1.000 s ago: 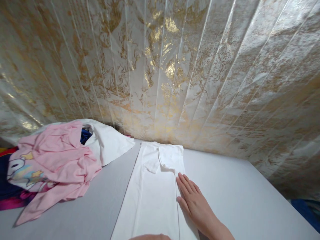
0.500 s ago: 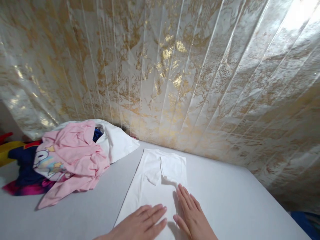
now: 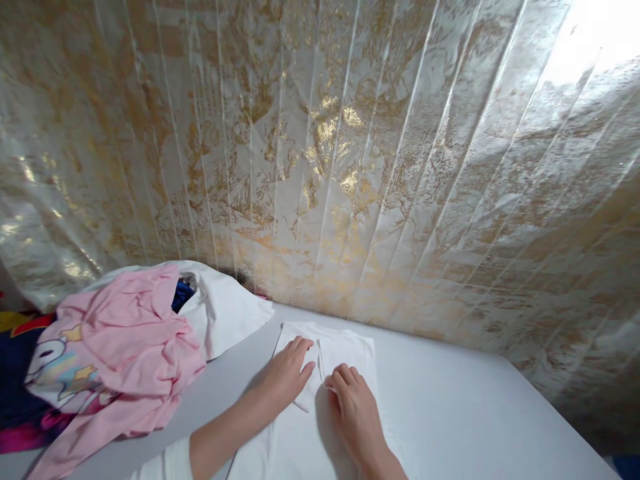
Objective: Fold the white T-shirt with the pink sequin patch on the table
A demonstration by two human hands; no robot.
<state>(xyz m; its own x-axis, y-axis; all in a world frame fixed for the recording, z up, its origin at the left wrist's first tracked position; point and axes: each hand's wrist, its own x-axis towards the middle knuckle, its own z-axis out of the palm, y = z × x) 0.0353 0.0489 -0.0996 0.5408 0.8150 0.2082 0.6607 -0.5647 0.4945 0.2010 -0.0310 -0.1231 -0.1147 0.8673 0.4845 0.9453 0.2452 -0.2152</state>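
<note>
Head | L hand (image 3: 290,371): wide grip | R hand (image 3: 354,408): grip unclr | wht garment (image 3: 296,447) btm cropped

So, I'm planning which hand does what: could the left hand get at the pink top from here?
Probably yes: the left hand has the pink top on its side, and nothing visible blocks the way.

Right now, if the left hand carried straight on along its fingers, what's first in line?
Likely the folded white garment's upper layer, just beyond the left hand's fingertips; height is unclear, so it might skim over. After that, the gold-patterned backdrop.
</note>
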